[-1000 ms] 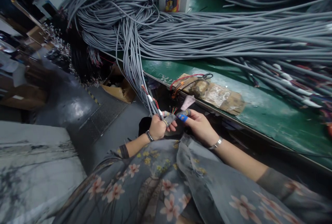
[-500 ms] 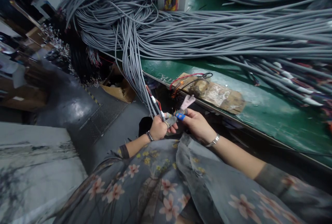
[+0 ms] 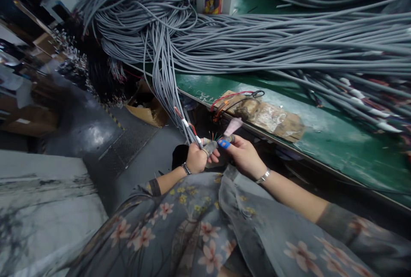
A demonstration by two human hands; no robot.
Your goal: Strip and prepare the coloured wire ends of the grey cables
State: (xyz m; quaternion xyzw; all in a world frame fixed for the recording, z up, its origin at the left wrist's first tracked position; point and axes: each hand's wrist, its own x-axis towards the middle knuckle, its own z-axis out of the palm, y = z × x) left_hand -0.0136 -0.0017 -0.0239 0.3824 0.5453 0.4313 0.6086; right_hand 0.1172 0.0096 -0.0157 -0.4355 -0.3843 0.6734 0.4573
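My left hand [image 3: 196, 157] is closed round the ends of several grey cables [image 3: 167, 93] that hang from the green bench [image 3: 321, 135]. Thin coloured wires [image 3: 213, 135] fan out of a cable end between my hands. My right hand [image 3: 243, 156] pinches at those wire ends, its fingertips capped in grey and blue finger covers [image 3: 224, 143]. A small pale tag [image 3: 233, 126] sticks up just behind my right fingers. Both hands sit just below the bench's front edge, above my lap.
A huge pile of grey cable [image 3: 257, 41] covers the bench. A taped brown pad [image 3: 272, 118] with red wire and scissors [image 3: 253, 94] lies near the edge. A cardboard box [image 3: 146, 110] stands on the dark floor to the left.
The hands have come slightly apart again, and the coloured wire ends show between them; half a second ago my right fingers were closed over them. The cables in my left hand shifted a little.
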